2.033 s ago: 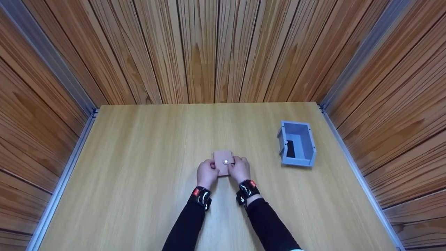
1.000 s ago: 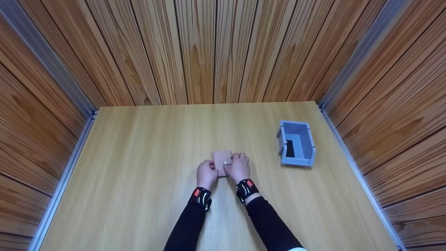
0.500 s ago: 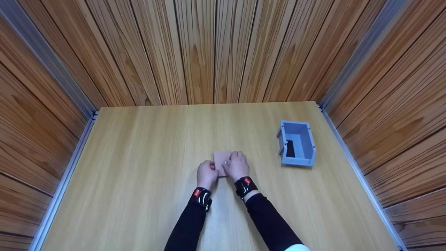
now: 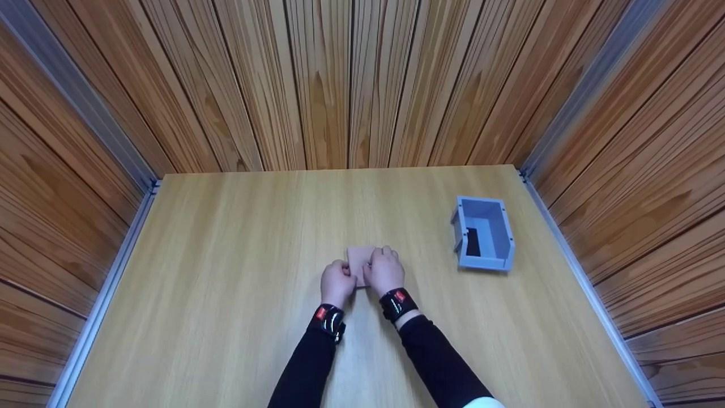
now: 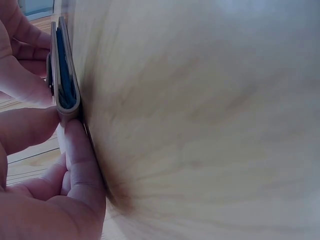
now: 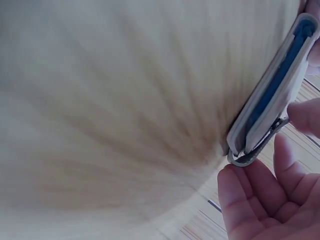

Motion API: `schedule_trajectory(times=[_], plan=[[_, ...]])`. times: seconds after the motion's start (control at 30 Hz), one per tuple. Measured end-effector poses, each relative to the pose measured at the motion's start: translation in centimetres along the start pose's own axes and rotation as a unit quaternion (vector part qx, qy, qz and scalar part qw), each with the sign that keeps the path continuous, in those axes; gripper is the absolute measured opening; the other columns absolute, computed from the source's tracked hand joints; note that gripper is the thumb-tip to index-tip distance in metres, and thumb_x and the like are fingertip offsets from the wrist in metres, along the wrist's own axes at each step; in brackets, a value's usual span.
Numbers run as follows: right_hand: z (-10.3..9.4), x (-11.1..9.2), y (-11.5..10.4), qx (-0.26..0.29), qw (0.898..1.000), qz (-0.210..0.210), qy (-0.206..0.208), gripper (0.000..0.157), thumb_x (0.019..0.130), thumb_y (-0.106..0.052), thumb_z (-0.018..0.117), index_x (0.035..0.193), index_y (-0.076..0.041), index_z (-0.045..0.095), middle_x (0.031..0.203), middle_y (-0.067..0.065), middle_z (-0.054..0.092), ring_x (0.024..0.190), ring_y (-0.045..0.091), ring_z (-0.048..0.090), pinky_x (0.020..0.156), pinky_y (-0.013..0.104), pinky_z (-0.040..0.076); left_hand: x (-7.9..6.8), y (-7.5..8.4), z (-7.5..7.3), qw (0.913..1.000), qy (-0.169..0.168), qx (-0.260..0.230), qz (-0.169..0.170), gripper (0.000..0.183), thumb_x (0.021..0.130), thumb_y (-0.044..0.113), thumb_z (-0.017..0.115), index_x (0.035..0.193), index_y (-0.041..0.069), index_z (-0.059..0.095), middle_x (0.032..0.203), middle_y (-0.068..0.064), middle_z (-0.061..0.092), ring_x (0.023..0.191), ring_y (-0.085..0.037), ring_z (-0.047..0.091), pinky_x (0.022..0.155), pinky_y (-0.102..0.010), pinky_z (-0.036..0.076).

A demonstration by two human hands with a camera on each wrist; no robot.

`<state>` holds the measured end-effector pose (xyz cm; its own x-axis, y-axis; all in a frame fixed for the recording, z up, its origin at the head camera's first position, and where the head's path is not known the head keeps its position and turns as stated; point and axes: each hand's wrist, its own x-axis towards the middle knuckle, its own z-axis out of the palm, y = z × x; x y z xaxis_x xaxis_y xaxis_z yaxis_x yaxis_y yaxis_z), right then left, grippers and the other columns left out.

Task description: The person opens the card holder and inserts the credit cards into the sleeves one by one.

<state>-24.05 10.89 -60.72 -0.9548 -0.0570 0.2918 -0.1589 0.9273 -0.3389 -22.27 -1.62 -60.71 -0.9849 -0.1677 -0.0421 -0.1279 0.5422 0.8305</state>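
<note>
A pink card holder point(image 4: 358, 258) with blue inner sleeves lies on the table, its long sides pointing away from the person. My left hand point(image 4: 336, 281) pinches its spine point(image 5: 69, 113) between thumb and forefinger. On the opposite side, my right hand point(image 4: 386, 273) holds the closure strap point(image 6: 259, 148), with the thumb pressing near its loose end and fingertips at the bend round the edge. From the left wrist the cover looks folded together, blue sleeves between its halves. In the head view the right thumb hides the metal snap.
A blue-grey plastic bin point(image 4: 482, 263) stands on the table to the right, with a flat black object point(image 4: 472, 242) inside against its left wall. Wood-plank walls point(image 4: 328, 85) with metal corner rails point(image 4: 572, 85) enclose the table at the back and sides.
My right hand has shifted slightly left and forward, its thumb sliding over the strap and covering the snap that showed before. My left hand and the card holder stay nearly in place.
</note>
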Motion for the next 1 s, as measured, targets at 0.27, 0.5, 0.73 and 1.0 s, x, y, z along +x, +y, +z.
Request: schedule_trajectory(times=[0.27,0.5,0.73,1.0], plan=[[-0.28,-0.29,-0.05,0.006,0.999,-0.022,0.032,0.016,0.085,-0.014,0.073,0.087,-0.001,0.064,0.085,0.015,0.057,0.080,0.034,0.056,0.060,0.046,0.051,0.09,0.01,0.01,1.0000,-0.004,0.004,0.001,0.028,0.074,-0.003,0.071,0.102,-0.005,0.068,0.084,-0.009,0.067,0.083,-0.027,0.064,0.078,-0.040,0.052],[-0.38,-0.07,0.28,0.021,1.000,-0.006,0.006,0.014,0.086,-0.014,0.072,0.089,-0.002,0.065,0.086,0.012,0.055,0.082,0.032,0.055,0.063,0.045,0.050,0.18,0.04,0.09,1.0000,-0.007,0.001,-0.005,0.030,0.073,-0.005,0.070,0.102,-0.005,0.068,0.084,-0.010,0.068,0.083,-0.027,0.064,0.079,-0.040,0.052],[-0.50,0.24,0.51,0.022,1.000,-0.003,-0.008,0.014,0.088,-0.014,0.069,0.089,-0.001,0.064,0.087,0.012,0.057,0.083,0.032,0.056,0.066,0.046,0.050,0.27,0.14,0.15,0.9998,-0.010,0.005,-0.015,0.032,0.073,-0.004,0.072,0.104,-0.005,0.067,0.086,-0.009,0.068,0.085,-0.027,0.064,0.080,-0.040,0.052],[-0.78,0.36,0.64,0.028,0.999,0.009,-0.016,0.013,0.086,-0.011,0.070,0.088,-0.001,0.062,0.087,0.014,0.060,0.085,0.035,0.059,0.071,0.048,0.051,0.08,0.28,0.01,0.9999,-0.008,0.009,-0.011,0.029,0.071,-0.006,0.070,0.100,-0.005,0.067,0.082,-0.008,0.065,0.081,-0.027,0.062,0.078,-0.041,0.052]])
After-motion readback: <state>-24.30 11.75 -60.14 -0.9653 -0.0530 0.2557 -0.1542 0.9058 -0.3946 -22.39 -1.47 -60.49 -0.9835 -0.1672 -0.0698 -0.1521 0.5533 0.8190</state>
